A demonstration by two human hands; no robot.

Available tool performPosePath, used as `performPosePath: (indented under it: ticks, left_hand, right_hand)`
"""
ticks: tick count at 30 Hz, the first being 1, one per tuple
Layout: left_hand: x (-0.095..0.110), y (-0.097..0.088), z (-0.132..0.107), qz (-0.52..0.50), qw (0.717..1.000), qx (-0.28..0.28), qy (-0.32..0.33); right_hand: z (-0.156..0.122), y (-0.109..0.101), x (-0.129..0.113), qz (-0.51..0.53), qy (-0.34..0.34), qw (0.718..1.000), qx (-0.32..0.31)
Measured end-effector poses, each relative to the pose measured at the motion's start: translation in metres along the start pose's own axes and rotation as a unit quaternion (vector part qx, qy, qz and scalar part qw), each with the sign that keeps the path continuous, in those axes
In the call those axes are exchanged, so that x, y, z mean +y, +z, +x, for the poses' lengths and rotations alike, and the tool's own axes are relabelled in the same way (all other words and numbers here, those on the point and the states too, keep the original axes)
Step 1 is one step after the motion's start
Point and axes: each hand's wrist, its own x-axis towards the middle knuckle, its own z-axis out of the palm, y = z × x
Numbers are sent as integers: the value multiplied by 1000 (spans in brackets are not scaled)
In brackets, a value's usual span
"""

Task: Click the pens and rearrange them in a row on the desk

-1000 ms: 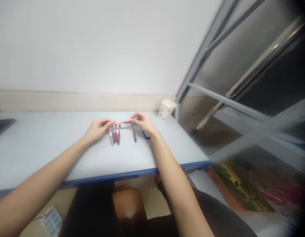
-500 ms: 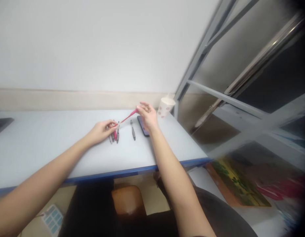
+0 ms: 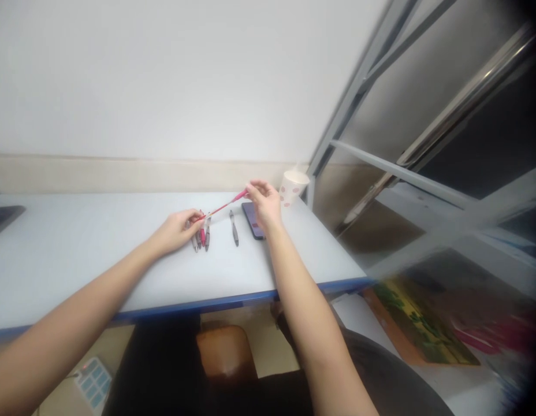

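My right hand [image 3: 263, 203] pinches the upper end of a thin pink pen part [image 3: 227, 204], raised above the light desk [image 3: 99, 254]. My left hand [image 3: 176, 229] is closed on its lower end, near a small group of pens [image 3: 202, 238] lying on the desk. A single grey pen [image 3: 234, 227] lies alone between the hands. A dark phone [image 3: 252, 222] lies flat under my right wrist.
A paper cup [image 3: 293, 188] stands at the desk's back right corner beside a grey metal frame [image 3: 350, 110]. A dark object [image 3: 2, 216] sits at the far left edge. Below the blue desk edge are a wooden stool and my dark-clothed legs.
The pink part was held level between both hands over the pens; my right hand has since lifted its end up and to the right, uncovering the phone. The left hand stayed in place.
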Motion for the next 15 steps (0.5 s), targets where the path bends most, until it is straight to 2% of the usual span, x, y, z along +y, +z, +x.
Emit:
performPosePath:
  ticks: [3,9,12,15]
  left_hand:
    - [1,1,-1,-21,1000,-7,-1]
    - [1,2,3,-103,993,42,-32]
    - [-1,1,6,-153,985,54,-51]
    - [-2,-3,7,-171,980,70,-68]
  right_hand:
    - [-2,6,6,3,18,1000,-21]
    - [-10,12,10,-51,52,990,-121]
    - [-14,12,10,-142,45,975,-166]
    - [-18,16,9,-236,42,956,-169]
